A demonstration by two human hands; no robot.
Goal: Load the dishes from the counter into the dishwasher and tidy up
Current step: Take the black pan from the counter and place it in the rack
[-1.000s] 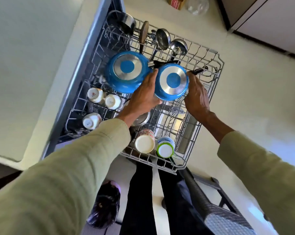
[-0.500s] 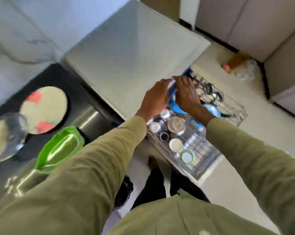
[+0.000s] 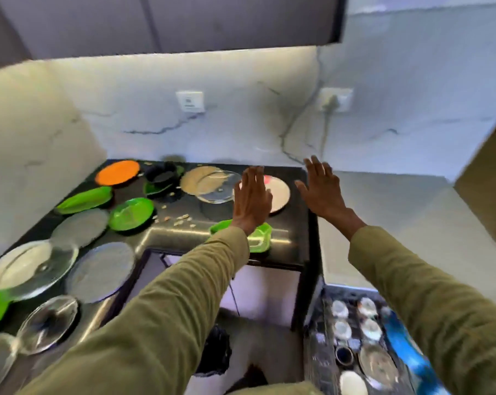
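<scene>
My left hand and my right hand are both raised over the black counter with fingers straight, holding nothing. Under and just beyond my left hand lie a white plate with red marks and a glass lid resting on a beige plate. A green container sits near the counter's front edge below my left wrist. The pulled-out dishwasher rack at the lower right holds cups, a steel lid and a blue pan.
More dishes cover the counter's left side: an orange plate, green plates, grey plates, glass lids and a black bowl. Crumbs lie mid-counter. A marble backsplash with sockets rises behind. A white appliance top lies to the right.
The view swung up from the dishwasher rack to the counter. Both hands let go of the blue pans, left the rack and now hover open above the counter.
</scene>
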